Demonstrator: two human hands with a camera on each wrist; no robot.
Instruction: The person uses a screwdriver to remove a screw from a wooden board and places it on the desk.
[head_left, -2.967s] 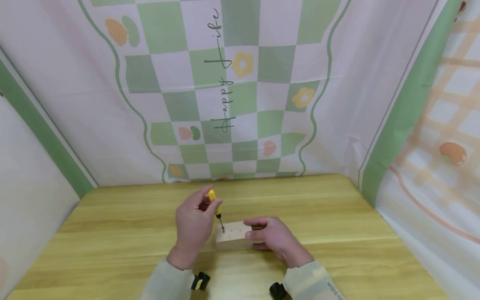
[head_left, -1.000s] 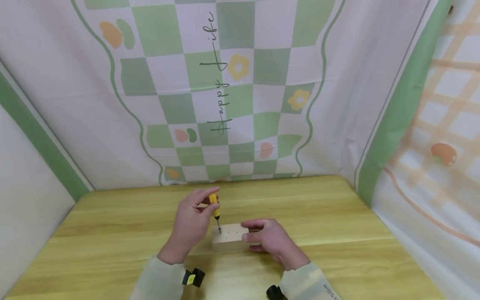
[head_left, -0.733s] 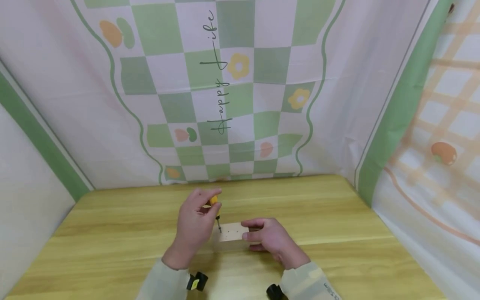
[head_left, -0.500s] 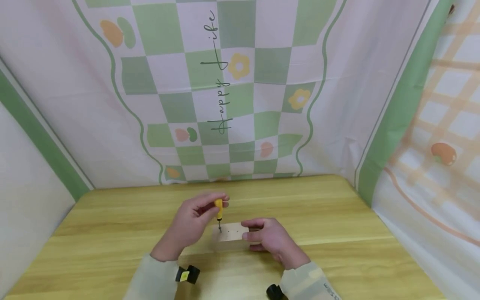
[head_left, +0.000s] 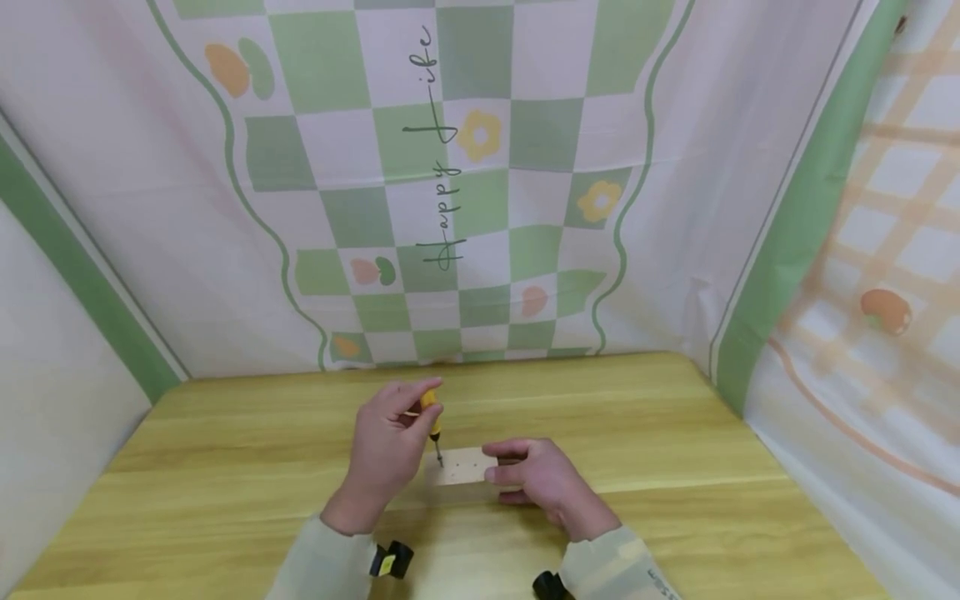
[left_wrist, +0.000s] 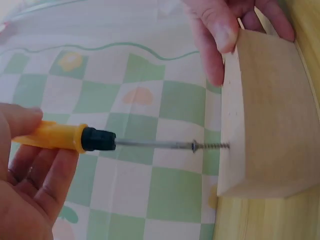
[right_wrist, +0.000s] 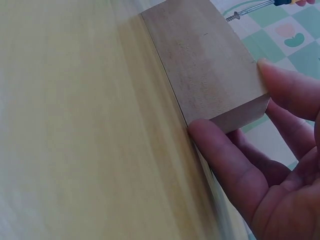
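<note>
My left hand [head_left: 386,446] grips the yellow handle of a screwdriver [left_wrist: 60,136] above the left end of a pale wooden block [head_left: 468,467]. In the left wrist view, the screwdriver's tip meets the head of a screw [left_wrist: 212,146]. The screw's point is in the block's top face, and much of its thread shows outside the wood. Several small dark holes dot that face. My right hand [head_left: 551,479] holds the block's right end between thumb and fingers. From the right wrist view, the block [right_wrist: 205,60] lies on the table.
A wood-grain table [head_left: 247,467] spreads beneath both hands. Behind it hangs a green-and-white checked cloth [head_left: 480,200] with lettering. Small black wrist cameras are strapped near the left sleeve [head_left: 322,558] and the right sleeve [head_left: 615,562].
My left hand has rolled back and forth around the screwdriver handle, its fingers shifting on it. The right hand and block stay almost still; the whole view has shifted slightly.
</note>
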